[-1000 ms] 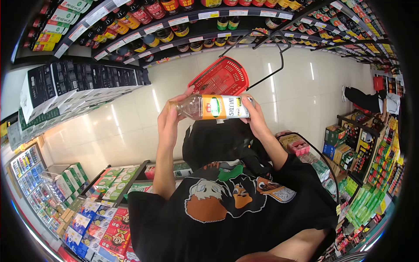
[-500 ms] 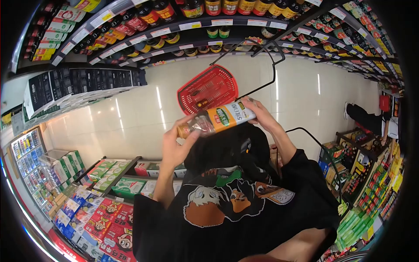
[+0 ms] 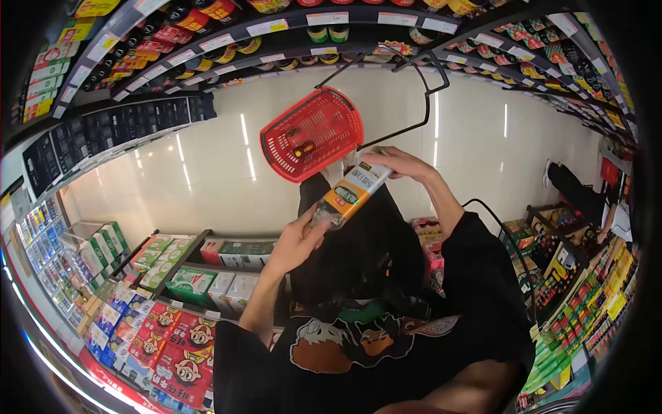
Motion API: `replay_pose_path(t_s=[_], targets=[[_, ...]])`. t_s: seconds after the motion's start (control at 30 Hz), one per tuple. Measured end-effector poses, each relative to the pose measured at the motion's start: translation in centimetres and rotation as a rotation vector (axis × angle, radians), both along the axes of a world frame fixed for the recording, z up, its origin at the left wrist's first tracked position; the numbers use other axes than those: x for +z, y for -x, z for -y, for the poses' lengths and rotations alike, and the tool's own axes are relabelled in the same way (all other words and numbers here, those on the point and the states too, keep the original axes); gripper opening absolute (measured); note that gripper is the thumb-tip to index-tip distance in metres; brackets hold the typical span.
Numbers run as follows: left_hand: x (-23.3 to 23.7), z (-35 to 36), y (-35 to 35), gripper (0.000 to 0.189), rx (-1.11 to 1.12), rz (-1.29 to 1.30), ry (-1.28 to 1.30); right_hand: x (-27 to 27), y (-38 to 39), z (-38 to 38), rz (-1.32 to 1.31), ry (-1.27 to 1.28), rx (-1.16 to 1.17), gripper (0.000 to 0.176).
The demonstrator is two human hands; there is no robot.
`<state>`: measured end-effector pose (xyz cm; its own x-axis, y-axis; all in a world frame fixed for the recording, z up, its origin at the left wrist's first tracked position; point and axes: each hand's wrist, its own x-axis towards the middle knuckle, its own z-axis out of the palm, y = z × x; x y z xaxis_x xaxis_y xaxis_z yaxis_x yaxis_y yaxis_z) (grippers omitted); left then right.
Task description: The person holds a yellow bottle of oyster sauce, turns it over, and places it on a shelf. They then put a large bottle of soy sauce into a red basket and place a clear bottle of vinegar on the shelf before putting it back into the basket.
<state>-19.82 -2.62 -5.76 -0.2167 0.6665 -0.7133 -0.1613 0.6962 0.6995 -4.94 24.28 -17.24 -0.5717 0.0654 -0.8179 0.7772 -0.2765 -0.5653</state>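
Between my two hands is a clear bottle of white vinegar [image 3: 355, 188] with an orange and white label. It slants across in front of my body. My left hand [image 3: 298, 241] is closed round its lower-left end, hiding that end. At the upper-right end, my right hand [image 3: 401, 164] grips the bottle by its white label part. Just beyond the bottle, a red shopping basket [image 3: 329, 114] is on the floor. A small dark bottle with a yellow-orange part [image 3: 303, 148] lies inside it.
Ahead stand curved-looking shelves [image 3: 269, 58] of sauce bottles and jars. A long black handle [image 3: 403, 134] rises beside the basket. Dark cartons [image 3: 117, 131] line the left, and red milk packs [image 3: 185, 366] are stacked lower left. Another person [image 3: 572, 193] is at the far right.
The bottle has tilted more steeply, its left end swinging down towards me with my left hand. In view, the basket and front shelves have shifted left or upward.
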Motion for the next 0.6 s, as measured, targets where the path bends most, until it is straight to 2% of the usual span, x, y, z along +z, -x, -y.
replay_pose_path(t_s=[0.07,0.1,0.17,0.23,0.27,0.3,0.37,0.43,0.5,0.57,0.6], targets=[[-1.0,-0.6,0.0,0.041,0.095,0.101,0.056,-2.4,0.6,-0.1,0.008,0.114,-0.020,0.074],[-1.9,-1.0,0.2,0.041,0.087,0.109,0.062,-3.9,1.1,-0.4,0.006,0.210,-0.037,0.069],[-4.5,-1.3,0.2,0.042,0.137,0.080,0.091,-9.1,1.3,1.0,0.072,0.175,-0.103,0.068],[-8.7,-1.3,0.7,0.043,0.132,0.071,0.135,-14.0,0.6,2.5,-0.016,0.291,-0.318,0.064],[-10.8,-1.7,1.2,0.044,0.161,0.082,0.140,-13.5,1.3,3.8,-0.013,0.180,-0.476,0.059],[-14.7,-1.1,1.6,0.046,0.202,0.109,0.161,-15.4,1.1,4.4,0.014,0.135,-0.482,0.062],[-21.1,-1.5,2.1,0.045,0.327,0.138,0.132,-17.0,1.3,5.7,0.038,0.045,-0.500,0.058],[-26.9,-2.6,2.1,0.047,0.336,0.006,0.138,-17.0,1.3,6.4,0.005,0.079,-0.466,0.054],[-36.7,-1.3,2.3,0.049,0.286,-0.078,0.160,-16.9,1.4,6.3,-0.029,0.110,-0.430,0.049],[-43.1,-1.7,3.1,0.055,0.244,-0.164,0.243,-17.0,1.2,6.2,-0.030,0.177,-0.345,0.044],[-49.4,-0.7,3.3,0.058,0.181,-0.273,0.268,-17.1,1.2,6.2,-0.021,0.186,-0.337,0.039]])
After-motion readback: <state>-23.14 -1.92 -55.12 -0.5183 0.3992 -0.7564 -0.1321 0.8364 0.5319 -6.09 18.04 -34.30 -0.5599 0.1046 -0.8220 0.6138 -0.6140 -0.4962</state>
